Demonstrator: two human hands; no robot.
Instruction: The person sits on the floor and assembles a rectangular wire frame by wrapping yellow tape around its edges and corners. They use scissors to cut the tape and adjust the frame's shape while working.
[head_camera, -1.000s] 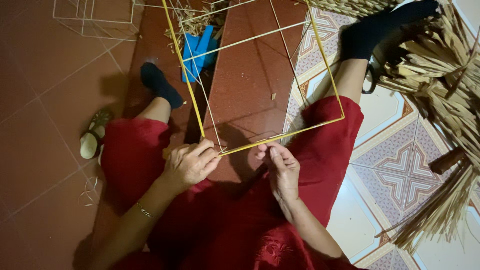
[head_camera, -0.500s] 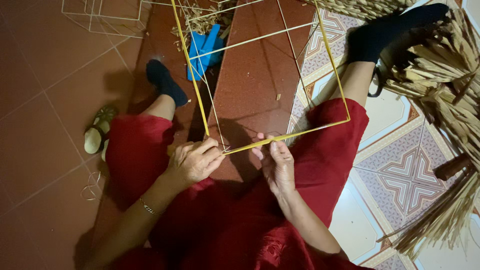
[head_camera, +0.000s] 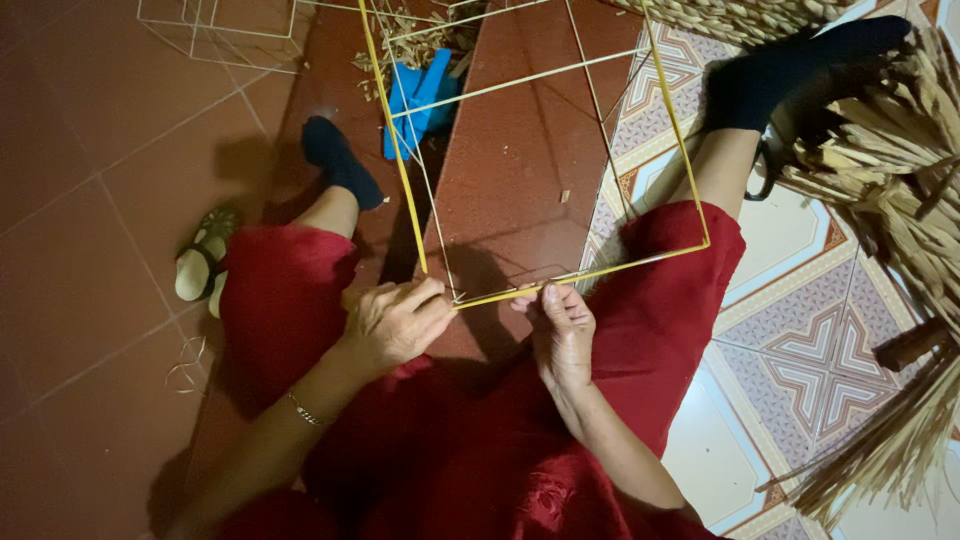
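Wire frame (head_camera: 560, 170): one open box-shaped skeleton of thin yellow rods with paler inner rods, resting over the seated person's lap and extending out between the two dark-socked feet. Left hand (head_camera: 395, 325) has its fingers curled together, pinching the frame's near corner where a side rod meets the front rod; right hand (head_camera: 562, 335) pinches the front rod just beside that corner, fingertips pressed on it. Around the frame: one blue object (head_camera: 418, 98) beyond its far end, dried straw bundles (head_camera: 900, 170) to its right, one sandal (head_camera: 200, 262) to its left.
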